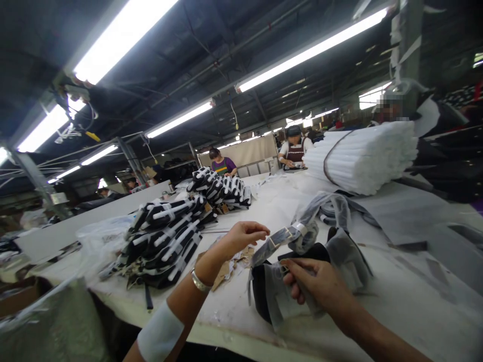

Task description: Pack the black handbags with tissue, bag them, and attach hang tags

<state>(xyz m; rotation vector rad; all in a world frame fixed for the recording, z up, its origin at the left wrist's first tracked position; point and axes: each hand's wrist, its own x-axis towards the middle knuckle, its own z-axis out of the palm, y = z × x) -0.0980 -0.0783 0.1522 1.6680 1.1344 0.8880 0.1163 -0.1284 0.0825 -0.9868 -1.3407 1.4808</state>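
Note:
A black bag (pixel 261 296) with greyish, see-through wrapping lies on the table in front of me. My right hand (pixel 311 284) pinches its upper front edge, where a small metal piece (pixel 283 270) shows by the fingertips. A strap with a buckle (pixel 281 236), covered in clear film, arches over the bag and runs back to the right. Beside the buckle, my left hand (pixel 247 237) hovers with its fingers stretched and the thumb apart. It holds nothing that I can see.
Piles of black goods with white padded rolls (pixel 166 241) stand to the left, near a clear plastic bag (pixel 100 239). Brown paper scraps (pixel 230 271) lie behind my left wrist. A tied bundle of white rolls (pixel 362 156) sits back right. Two people work across the table (pixel 400 311).

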